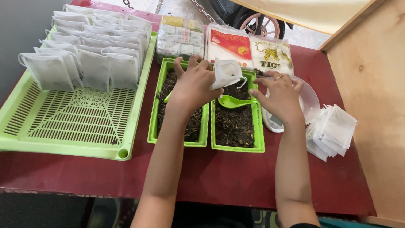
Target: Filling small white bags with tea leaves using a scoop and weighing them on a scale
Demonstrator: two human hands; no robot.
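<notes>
Your left hand (195,84) pinches a white tea bag (226,72) — right hand (280,93) grips the green spoon (235,101) over the right tray (258,126).

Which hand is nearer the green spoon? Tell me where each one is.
Right. The right hand touches the green spoon at its handle end. The left hand is up and left of it, holding a white bag above the spoon's bowl.

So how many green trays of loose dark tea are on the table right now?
2. One narrow tray lies under the left hand; the other sits right beside it, with the green spoon in it. The big slotted tray holds filled bags instead.
</notes>
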